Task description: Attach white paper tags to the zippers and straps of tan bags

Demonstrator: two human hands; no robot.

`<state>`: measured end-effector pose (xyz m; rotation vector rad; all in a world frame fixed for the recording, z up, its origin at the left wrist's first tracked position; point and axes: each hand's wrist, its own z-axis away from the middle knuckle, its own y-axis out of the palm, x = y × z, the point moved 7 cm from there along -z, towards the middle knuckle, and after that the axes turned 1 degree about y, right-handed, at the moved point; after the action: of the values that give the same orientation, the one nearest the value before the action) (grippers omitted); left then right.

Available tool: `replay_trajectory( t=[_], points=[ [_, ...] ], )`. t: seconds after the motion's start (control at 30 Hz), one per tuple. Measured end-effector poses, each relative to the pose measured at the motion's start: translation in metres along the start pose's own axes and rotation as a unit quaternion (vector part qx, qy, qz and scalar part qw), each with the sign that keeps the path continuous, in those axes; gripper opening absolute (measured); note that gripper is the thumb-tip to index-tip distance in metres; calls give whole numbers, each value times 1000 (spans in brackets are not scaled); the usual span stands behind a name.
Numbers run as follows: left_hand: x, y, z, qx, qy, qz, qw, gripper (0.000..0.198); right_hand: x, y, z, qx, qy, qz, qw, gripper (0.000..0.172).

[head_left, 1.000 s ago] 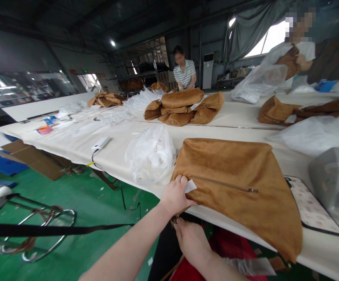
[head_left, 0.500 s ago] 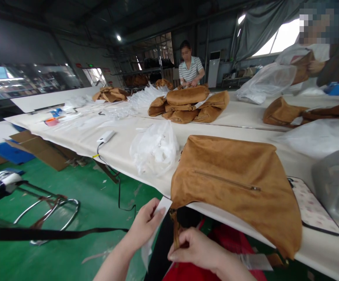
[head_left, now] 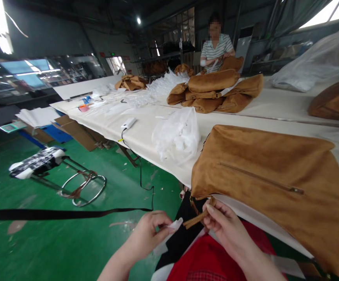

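Note:
A tan suede-look bag [head_left: 263, 175] with a slanted zipper lies at the table's front edge, its left corner overhanging towards me. My right hand [head_left: 223, 224] pinches the bag's narrow tan strap [head_left: 197, 220], whose end points left. Just left of it, my left hand [head_left: 151, 234] is closed on a thin white strip [head_left: 175, 224], with its tip sticking out between thumb and fingers. A small gap separates the strip's tip from the strap's end. Below my right forearm, another white strip [head_left: 288, 266] hangs by the bag's lower right corner.
A clear plastic bag of white pieces [head_left: 176, 134] sits left of the tan bag. Beyond it, several tan bags [head_left: 213, 91] are piled before a co-worker [head_left: 217, 48]. A power strip [head_left: 128, 123] lies near the edge; a stool [head_left: 37, 162] stands on the green floor.
The view has swung left. My right hand has raised the strap, turning its end leftward. The white strip in my left hand, earlier long and flat, now shows as a crumpled tip.

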<state>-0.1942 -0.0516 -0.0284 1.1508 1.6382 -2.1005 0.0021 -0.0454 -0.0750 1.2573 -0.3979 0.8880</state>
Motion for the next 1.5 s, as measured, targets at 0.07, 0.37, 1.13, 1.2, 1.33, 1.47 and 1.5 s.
replay_trajectory(
  t=[0.07, 0.37, 1.13, 1.2, 1.33, 1.47, 1.5],
  points=[
    [-3, 1, 1, 12, 5, -3, 1000, 20, 0, -1, -1, -11, -5, -1, 1000, 27],
    [-11, -1, 0, 21, 19, -44, 999, 15, -5, -5, -1, -23, 1, 47, 999, 29],
    [-17, 15, -5, 70, 17, -81, 994, 19, -11, -13, -4, 0, -33, 229, 973, 37],
    [-13, 17, -6, 61, -7, -63, 996, 19, -12, -13, -3, -1, -27, 226, 974, 37],
    [-11, 19, -8, 56, -30, -22, 998, 13, -21, -12, -3, 0, -8, 211, 977, 41],
    [-11, 20, -10, 58, -40, -5, 998, 11, -23, -11, -3, -17, -8, 203, 979, 41],
    [-10, 20, -11, 60, -36, -7, 998, 13, -21, -11, -3, -16, -11, 204, 979, 40]
  ],
)
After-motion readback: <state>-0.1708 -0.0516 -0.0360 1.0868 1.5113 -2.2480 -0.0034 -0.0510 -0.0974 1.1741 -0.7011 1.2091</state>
